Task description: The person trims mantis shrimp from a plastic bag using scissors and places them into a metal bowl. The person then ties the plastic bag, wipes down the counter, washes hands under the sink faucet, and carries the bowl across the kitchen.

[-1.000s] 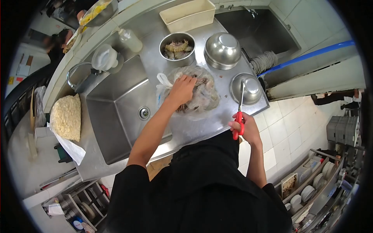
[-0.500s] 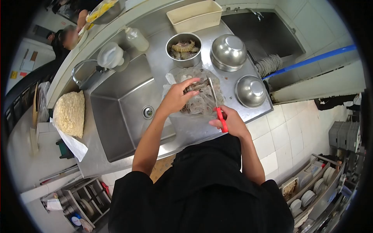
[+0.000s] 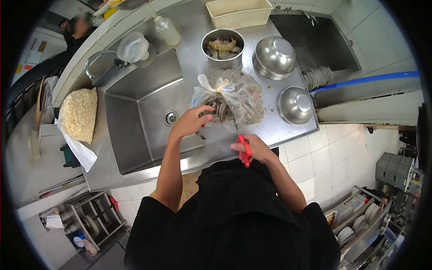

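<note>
Red-handled scissors (image 3: 244,150) are in my right hand (image 3: 257,149), their metal blades pointing up at the near edge of a knotted clear plastic bag (image 3: 245,92). My left hand (image 3: 189,123) is curled at the bag's lower left, with fingers and thumb around a dark greyish shrimp (image 3: 208,113) that they partly hide. A small dark piece shows below that hand, over the sink's edge. More greyish shrimp show in and against the bag. Behind it, a steel pot (image 3: 223,56) holds several shellfish, a yellowish one on top.
To the left lies a steel sink (image 3: 130,135), with a bag of pale pieces (image 3: 78,116) beside it. Upturned steel bowls (image 3: 275,54) stand at right, near a blue hose (image 3: 369,81). A cream tub (image 3: 238,15) is at the back. Another person (image 3: 78,33) stands at upper left.
Both hands have drawn back toward my body, the scissors coming lower and more upright. The bag's knot, which my left hand covered before, now shows. The view has shifted slightly.
</note>
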Demonstrator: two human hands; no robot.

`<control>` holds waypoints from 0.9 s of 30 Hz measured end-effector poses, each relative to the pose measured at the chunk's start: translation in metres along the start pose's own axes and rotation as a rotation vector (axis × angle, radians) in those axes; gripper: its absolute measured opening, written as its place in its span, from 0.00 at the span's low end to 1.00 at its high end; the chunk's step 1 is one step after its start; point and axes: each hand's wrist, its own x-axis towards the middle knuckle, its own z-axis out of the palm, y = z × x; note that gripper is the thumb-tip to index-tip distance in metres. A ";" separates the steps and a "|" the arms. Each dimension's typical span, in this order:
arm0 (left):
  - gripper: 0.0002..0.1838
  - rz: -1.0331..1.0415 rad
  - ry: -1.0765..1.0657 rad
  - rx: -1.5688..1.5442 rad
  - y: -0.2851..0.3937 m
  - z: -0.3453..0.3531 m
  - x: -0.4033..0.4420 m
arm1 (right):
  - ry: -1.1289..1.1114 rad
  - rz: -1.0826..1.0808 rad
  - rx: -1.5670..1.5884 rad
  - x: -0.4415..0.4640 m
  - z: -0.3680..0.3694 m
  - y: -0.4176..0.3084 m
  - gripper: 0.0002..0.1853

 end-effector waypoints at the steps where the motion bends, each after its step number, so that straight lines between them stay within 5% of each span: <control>1: 0.18 0.001 0.004 -0.006 0.004 0.002 0.006 | 0.087 -0.102 0.135 0.001 0.000 0.001 0.20; 4: 0.19 -0.026 -0.036 -0.103 0.006 0.008 0.031 | 0.240 -0.265 0.330 -0.003 -0.006 -0.006 0.21; 8: 0.23 0.140 0.206 -0.034 -0.008 0.028 0.066 | 0.337 -0.186 0.429 -0.013 -0.025 -0.009 0.22; 10: 0.26 0.373 0.492 0.196 -0.010 0.039 0.072 | 0.322 -0.209 0.435 -0.018 -0.024 -0.003 0.22; 14: 0.23 0.458 0.748 0.340 -0.013 0.058 0.063 | 0.343 -0.219 0.349 -0.024 -0.016 0.006 0.22; 17: 0.16 0.486 0.619 0.384 -0.022 0.071 0.043 | 0.423 -0.217 0.187 -0.029 -0.014 0.004 0.23; 19: 0.13 0.408 0.432 0.677 -0.015 0.086 0.021 | 0.356 -0.122 -0.074 -0.044 -0.017 -0.008 0.23; 23: 0.17 0.537 0.213 0.720 -0.005 0.093 -0.001 | 0.110 -0.176 0.072 -0.042 -0.020 -0.010 0.23; 25: 0.16 0.285 -0.142 0.792 0.007 0.092 -0.004 | 0.076 -0.041 0.019 -0.035 -0.022 -0.010 0.23; 27: 0.15 0.321 -0.139 0.608 -0.003 0.091 -0.002 | 0.167 0.001 -0.040 -0.035 -0.025 -0.009 0.24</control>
